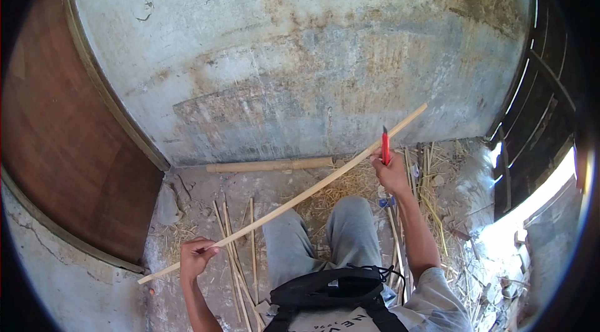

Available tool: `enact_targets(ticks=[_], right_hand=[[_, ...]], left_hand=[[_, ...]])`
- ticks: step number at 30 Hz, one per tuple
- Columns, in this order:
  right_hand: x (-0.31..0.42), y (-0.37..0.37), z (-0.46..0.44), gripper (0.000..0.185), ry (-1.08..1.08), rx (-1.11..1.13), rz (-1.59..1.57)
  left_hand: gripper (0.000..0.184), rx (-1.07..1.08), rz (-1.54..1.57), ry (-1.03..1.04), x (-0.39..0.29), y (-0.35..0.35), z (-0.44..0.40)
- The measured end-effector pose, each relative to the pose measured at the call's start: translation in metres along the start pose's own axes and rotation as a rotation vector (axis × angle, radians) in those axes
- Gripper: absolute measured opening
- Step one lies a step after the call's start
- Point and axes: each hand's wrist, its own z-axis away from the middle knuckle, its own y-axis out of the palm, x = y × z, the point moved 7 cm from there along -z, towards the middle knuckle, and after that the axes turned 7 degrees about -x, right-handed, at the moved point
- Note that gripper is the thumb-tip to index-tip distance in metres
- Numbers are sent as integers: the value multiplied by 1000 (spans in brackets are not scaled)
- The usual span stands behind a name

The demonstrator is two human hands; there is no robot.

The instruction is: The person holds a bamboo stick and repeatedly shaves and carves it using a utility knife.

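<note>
Grips a long pale strip (300,198), apparently bamboo or wood, between thumb and fingers of the left hand (195,257), close to its lower end. Holds a red cutter (385,149) in the closed right hand (390,176), dark blade pointing up and away, with fingertips at or just beside the same strip towards its far end; cannot be told whether blade meets strip. Spans the space between the hands with the strip, slanting above grey-trousered knees (353,226), both ends jutting past the grips.

Looks like a moment of steadying or positioning, blade raised rather than clearly biting. Seems to call next for a firm left grip, a controlled blade angle and fingers clear of the edge; could flex or twist if pressed, being so long and slim.

Shows a smooth, narrow, nearly straight face on the strip, against the cutter's bright casing. Includes thin, stiff strips (253,232) loosely crossed on the dusty floor (206,194) beside the left hand, with slender lengths (396,238) near the right forearm. Features, beyond the hands, a thick round pole (269,166) along the foot of a stained, rough wall (312,51), with dry, tangled straw (344,185) nearby.
</note>
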Motion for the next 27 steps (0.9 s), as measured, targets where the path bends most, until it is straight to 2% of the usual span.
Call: enact_targets(ticks=[2, 3, 6, 12, 14, 15, 17, 21, 23, 27], right_hand=[[24, -1, 5, 11, -434, -63, 238], [34, 0, 9, 11, -437, -63, 241], [44, 2, 13, 17, -339, -82, 406], [18, -11, -9, 22, -144, -168, 186], [0, -12, -19, 16, -72, -208, -39], [0, -11, -22, 16, -76, -201, -40], [-8, -12, -28, 23, 67, -219, -39], [1, 12, -47, 24, 82, -242, -193], [12, 30, -49, 30, 83, -223, -421], [34, 73, -70, 36, 90, -151, -584]], left_hand=[[16, -33, 15, 8, -9, -7, -3], [16, -34, 18, 9, -12, -10, -5], [16, -42, 22, 37, -19, -17, -10], [16, -77, 16, 17, -20, -19, -25], [16, -93, 12, 65, -30, -17, -36], [16, -101, 12, 64, -33, -15, -44], [16, -136, -78, 163, -49, -10, -65], [14, -175, 26, 251, -68, 15, -120], [12, -184, 36, 255, -84, 34, -148], [9, -157, 141, 308, -102, 83, -196]])
